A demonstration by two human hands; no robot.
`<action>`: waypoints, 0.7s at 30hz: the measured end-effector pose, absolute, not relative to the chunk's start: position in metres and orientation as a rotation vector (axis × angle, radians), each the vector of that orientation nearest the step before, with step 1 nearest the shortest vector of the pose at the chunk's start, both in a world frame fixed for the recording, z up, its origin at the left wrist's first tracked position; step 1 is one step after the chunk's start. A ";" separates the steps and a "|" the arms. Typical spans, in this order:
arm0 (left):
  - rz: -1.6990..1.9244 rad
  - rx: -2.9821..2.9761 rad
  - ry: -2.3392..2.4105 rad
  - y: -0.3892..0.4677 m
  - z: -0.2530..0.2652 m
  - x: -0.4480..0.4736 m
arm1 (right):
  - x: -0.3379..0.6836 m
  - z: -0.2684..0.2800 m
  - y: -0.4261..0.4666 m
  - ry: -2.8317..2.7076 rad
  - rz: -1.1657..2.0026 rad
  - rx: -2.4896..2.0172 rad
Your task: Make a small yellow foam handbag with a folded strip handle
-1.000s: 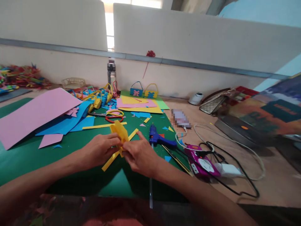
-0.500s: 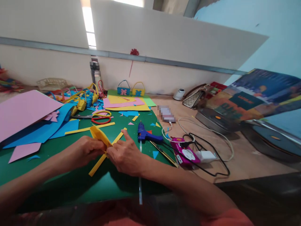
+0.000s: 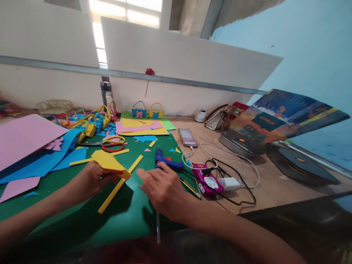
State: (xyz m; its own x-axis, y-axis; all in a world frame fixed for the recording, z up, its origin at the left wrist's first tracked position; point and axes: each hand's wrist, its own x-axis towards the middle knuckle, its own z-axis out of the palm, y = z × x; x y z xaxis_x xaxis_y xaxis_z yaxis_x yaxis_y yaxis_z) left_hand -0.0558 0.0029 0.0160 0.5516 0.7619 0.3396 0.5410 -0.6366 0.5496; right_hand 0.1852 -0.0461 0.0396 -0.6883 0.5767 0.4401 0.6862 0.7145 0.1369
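My left hand (image 3: 96, 178) is closed on a yellow folded piece (image 3: 108, 161), perhaps foam sheet or card, held tilted above the green mat (image 3: 82, 223). My right hand (image 3: 165, 187) is open, slightly blurred, with the fingers partly stretched out and no object seen in it. It is over the near side of a blue glue gun (image 3: 167, 161); whether a finger touches the gun I cannot tell. From the gun a clear glue stick (image 3: 158, 227) sticks out towards me. A yellow strip (image 3: 118, 189) lies slanting on the mat between my hands.
Red-and-yellow-handled scissors (image 3: 112, 143) lie behind my left hand. Pink sheets (image 3: 27, 135) and blue sheets (image 3: 66, 154) cover the left side. Two small handbags (image 3: 139, 113) stand at the back. To the right are a cutter knife (image 3: 191, 189), a purple power strip (image 3: 207, 181), cables and a phone (image 3: 187, 137).
My right hand has let go of the yellow piece and moved right to the glue gun. My left hand keeps the piece and has shifted slightly left. The camera view has tilted up somewhat.
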 end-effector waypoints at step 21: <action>0.906 1.733 1.086 0.028 0.013 -0.007 | 0.265 0.007 -0.063 -2.602 -0.721 -1.896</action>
